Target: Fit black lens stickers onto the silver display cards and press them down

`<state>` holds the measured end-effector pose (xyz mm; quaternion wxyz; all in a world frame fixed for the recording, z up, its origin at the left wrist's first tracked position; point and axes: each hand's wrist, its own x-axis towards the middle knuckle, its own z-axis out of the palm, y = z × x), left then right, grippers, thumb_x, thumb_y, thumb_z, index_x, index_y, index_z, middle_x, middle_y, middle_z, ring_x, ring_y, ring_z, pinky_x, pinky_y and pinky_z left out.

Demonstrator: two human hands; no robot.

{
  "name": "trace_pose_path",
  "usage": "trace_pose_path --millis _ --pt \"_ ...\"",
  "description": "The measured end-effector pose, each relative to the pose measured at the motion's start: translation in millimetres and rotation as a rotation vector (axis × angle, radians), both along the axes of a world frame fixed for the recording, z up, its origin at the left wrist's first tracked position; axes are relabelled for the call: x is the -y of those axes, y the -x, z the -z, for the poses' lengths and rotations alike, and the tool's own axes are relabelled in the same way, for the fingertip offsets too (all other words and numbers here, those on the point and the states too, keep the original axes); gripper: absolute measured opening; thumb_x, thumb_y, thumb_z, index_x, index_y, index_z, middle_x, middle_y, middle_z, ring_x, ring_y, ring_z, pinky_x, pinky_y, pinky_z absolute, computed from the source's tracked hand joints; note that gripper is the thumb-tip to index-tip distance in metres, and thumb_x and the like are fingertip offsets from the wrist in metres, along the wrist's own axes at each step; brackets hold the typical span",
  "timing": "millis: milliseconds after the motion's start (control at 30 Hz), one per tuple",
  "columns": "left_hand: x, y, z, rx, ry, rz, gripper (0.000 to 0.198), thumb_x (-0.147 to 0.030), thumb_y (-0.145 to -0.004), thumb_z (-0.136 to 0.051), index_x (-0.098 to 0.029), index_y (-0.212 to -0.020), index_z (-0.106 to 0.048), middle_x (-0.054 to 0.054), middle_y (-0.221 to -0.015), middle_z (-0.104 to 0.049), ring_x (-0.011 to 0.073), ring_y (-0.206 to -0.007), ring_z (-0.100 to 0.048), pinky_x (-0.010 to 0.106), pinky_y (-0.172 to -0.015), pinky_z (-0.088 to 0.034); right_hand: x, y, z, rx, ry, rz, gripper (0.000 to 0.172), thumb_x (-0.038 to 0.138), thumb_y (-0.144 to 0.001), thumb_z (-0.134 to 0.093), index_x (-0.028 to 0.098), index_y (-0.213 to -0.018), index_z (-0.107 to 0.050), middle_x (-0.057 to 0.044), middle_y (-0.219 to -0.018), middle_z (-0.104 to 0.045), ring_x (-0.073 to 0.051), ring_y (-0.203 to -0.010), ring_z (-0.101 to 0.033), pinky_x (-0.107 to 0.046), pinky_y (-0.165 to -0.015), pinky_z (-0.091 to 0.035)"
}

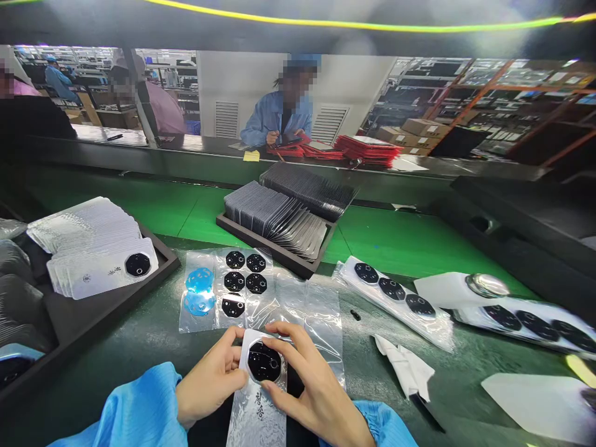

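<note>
A silvery patterned phone back cover (257, 411) lies lengthwise in front of me, its round black camera ring (264, 362) at the far end. My left hand (209, 379) grips the cover's left edge, thumb beside the ring. My right hand (311, 388) holds the right side, with fingers curled over the ring's top and thumb under it. Just beyond lie clear film sheets (298, 304) carrying black round camera pieces (245, 279) and two blue round films (199, 290).
A dark tray (162, 264) at left holds a stack of silvery covers. Another tray (274, 248) of dark plates stands on the green belt. Strips of black rings (393, 290) lie at right, with a folded white cloth (406, 366). A person in blue works across the belt.
</note>
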<state>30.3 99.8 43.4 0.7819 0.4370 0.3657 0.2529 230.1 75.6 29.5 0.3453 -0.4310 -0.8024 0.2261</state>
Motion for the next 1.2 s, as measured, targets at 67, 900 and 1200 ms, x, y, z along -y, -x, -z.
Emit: trace_pose_path --millis 67,900,1200 --pt "-0.3 0.1 0.7 0.000 0.003 0.002 0.045 -0.015 -0.075 -0.062 -0.019 -0.115 -0.042 0.003 -0.089 -0.064 0.0159 -0.078 -0.060 0.029 -0.070 -0.041 0.1 0.1 0.0 -0.002 -0.008 0.003 0.048 0.014 -0.078 -0.062 0.023 -0.123 -0.048 -0.013 -0.126 -0.049 -0.029 -0.118 -0.052 -0.043 -0.094 -0.051" --pt "0.6 -0.8 -1.4 0.005 -0.007 0.018 0.037 -0.013 -0.075 -0.059 -0.019 -0.107 -0.042 0.003 -0.089 -0.064 0.0163 -0.081 -0.060 0.030 -0.072 -0.040 0.0 -0.2 -2.6 0.002 0.022 -0.017 0.047 0.012 -0.077 -0.062 0.022 -0.121 -0.048 -0.013 -0.124 -0.049 -0.028 -0.116 -0.052 -0.041 -0.092 -0.051" --pt "0.1 0.2 -1.3 0.012 0.001 0.017 0.042 -0.016 -0.077 -0.062 -0.018 -0.114 -0.040 0.004 -0.092 -0.064 0.0167 -0.082 -0.062 0.030 -0.073 -0.040 0.9 -0.9 -4.1 0.001 0.046 -0.022 0.048 0.010 -0.076 -0.063 0.022 -0.120 -0.048 -0.011 -0.122 -0.049 -0.026 -0.114 -0.052 -0.039 -0.091 -0.051"
